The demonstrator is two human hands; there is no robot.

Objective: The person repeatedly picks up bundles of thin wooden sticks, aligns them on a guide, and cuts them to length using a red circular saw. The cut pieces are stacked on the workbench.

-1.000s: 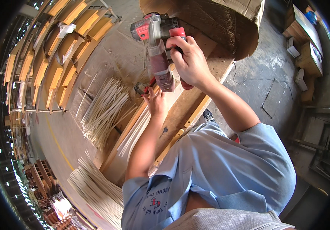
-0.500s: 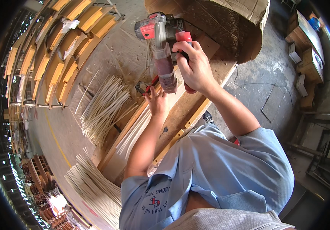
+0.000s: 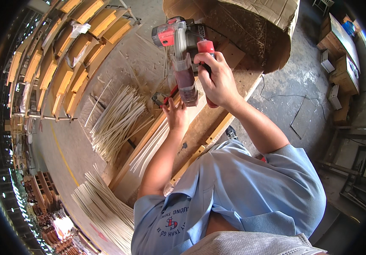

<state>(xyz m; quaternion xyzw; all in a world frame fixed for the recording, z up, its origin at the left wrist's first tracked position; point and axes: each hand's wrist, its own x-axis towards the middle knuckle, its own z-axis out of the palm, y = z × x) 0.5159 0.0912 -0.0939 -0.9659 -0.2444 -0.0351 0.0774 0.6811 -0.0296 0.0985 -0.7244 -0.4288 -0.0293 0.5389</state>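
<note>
A miter saw [image 3: 177, 36] with a red and grey motor housing and a round blade guard stands on the wooden bench ahead of me. My right hand [image 3: 220, 83] is closed round its red and black handle [image 3: 206, 46]. Under the guard hangs a dusty, see-through cover [image 3: 184, 80]. Beside it, my left hand [image 3: 176, 115] presses on a bundle of thin pale wooden strips [image 3: 151, 146], fingers partly spread. These strips lie along a wooden rail. A small red clamp [image 3: 161, 99] sits just past my left fingertips. The blade's edge and the strip ends are hidden.
Loose pale strips [image 3: 117, 121] are heaped left of the bench, with a longer bundle [image 3: 104, 208] nearer me. A rack of curved wooden parts [image 3: 74, 51] stands far left. Behind the saw is a large cardboard box [image 3: 276, 25]. A cable [image 3: 285, 95] trails over the floor at right.
My right hand and the saw's handle have come slightly down and toward me, the saw head with them. My left hand stays at about the same spot on the strips.
</note>
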